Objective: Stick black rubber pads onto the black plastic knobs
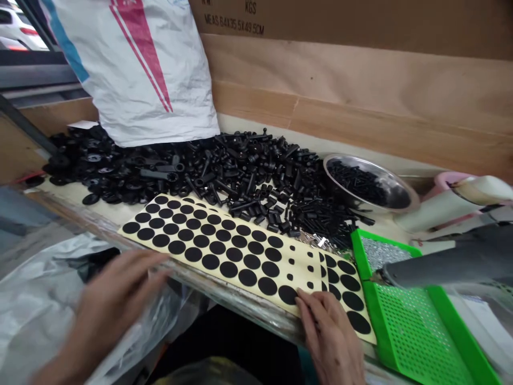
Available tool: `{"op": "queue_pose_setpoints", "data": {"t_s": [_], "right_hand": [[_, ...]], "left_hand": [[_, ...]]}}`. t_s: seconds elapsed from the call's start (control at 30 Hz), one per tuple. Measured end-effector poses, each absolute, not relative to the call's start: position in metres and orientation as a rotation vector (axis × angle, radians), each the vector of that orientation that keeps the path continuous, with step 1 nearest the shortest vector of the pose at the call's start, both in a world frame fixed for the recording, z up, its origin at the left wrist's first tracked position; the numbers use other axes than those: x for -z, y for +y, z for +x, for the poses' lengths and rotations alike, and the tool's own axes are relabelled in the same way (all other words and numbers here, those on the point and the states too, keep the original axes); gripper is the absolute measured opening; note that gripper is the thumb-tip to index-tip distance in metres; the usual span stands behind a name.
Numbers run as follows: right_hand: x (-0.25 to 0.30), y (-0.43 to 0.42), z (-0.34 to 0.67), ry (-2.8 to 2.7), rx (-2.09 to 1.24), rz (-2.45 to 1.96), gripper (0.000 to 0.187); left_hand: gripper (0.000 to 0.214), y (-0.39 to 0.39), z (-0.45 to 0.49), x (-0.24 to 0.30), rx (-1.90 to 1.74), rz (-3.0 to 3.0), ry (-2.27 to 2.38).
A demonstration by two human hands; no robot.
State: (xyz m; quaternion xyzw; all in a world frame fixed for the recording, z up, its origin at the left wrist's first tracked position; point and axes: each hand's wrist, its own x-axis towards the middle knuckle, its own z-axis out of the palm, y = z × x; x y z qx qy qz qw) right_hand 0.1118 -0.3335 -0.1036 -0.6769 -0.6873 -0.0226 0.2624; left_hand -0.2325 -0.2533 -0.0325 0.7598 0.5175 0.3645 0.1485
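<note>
A pale yellow sheet of black round stickers [228, 243] lies along the table's front edge, overlapping another such sheet on the right. Several spots near its right end have only small black squares left on the backing. My right hand [332, 331] has thumb and finger pinched at the right edge of a black round sticker [287, 295] in the bottom row. That sticker still lies flat against the sheet. Blurred by motion, my left hand [116, 305] is off the table edge at the left, fingers stretched out and apart from the thumb, with nothing visible in it.
Black plastic parts [240, 166] are heaped behind the sheets. A white sack [156, 69] stands at the back left, and a metal bowl [401, 198] of black pieces at right. Green trays [417, 326] and a grey power tool [441, 262] border the sheets. A plastic bag [36, 299] hangs at left.
</note>
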Motion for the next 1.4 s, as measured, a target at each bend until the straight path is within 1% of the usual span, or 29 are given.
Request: {"op": "queue_pose_setpoints", "data": {"t_s": [0.07,0.1,0.13,0.2,0.37,0.43,0.53,0.63,0.73,0.83,0.9,1.0,1.13,1.27,1.3,1.4], "right_hand": [[0.103,-0.333,0.107,-1.875,0.032,-1.824,0.022],[0.102,-0.332,0.104,-1.871,0.002,-1.823,0.020],[0.100,-0.332,0.102,-1.861,-0.034,-1.825,0.019],[0.099,-0.331,0.098,-1.804,-0.088,-1.848,0.018],[0.100,-0.332,0.094,-1.683,0.004,-1.928,0.027],[0.101,-0.332,0.096,-1.694,-0.084,-1.923,0.023],[0.101,-0.331,0.099,-1.664,-0.312,-1.874,0.017],[0.103,-0.331,0.098,-1.574,-0.378,-1.834,0.017],[0.107,-0.334,0.094,-1.494,-0.271,-1.863,0.019],[0.108,-0.335,0.092,-1.468,-0.091,-1.905,0.030],[0.107,-0.334,0.091,-1.494,-0.071,-1.906,0.028],[0.104,-0.333,0.089,-1.534,-0.180,-1.868,0.017],[0.100,-0.337,0.088,-1.559,-0.356,-1.783,0.014],[0.087,-0.342,0.092,-1.531,-0.553,-1.751,0.014],[0.082,-0.342,0.092,-1.488,-0.612,-1.740,0.016],[0.069,-0.338,0.092,-1.332,-0.795,-1.688,0.019]], "left_hand": [[0.028,-0.252,-0.168,0.044,-0.896,2.597,1.190],[0.031,-0.252,-0.138,0.049,-0.750,2.729,0.984],[0.037,-0.253,-0.113,0.054,-0.617,2.834,0.806],[0.041,-0.256,-0.081,0.061,-0.502,2.922,0.649],[0.034,-0.261,-0.076,0.074,-0.480,2.899,0.712],[0.036,-0.263,-0.079,0.078,-0.508,2.871,0.740],[0.036,-0.265,-0.077,0.083,-0.563,2.838,0.772],[0.035,-0.266,-0.074,0.085,-0.585,2.838,0.777],[0.034,-0.267,-0.073,0.084,-0.601,2.828,0.808],[0.034,-0.268,-0.074,0.083,-0.594,2.814,0.822],[0.034,-0.268,-0.074,0.084,-0.586,2.804,0.811],[0.034,-0.270,-0.074,0.086,-0.599,2.789,0.816],[0.026,-0.272,-0.077,0.089,-0.651,2.737,0.828],[0.032,-0.266,-0.082,0.078,-0.677,2.510,0.821],[0.030,-0.263,-0.083,0.072,-0.679,2.412,0.835],[0.011,-0.253,-0.082,0.055,-0.682,2.062,0.889]]}}
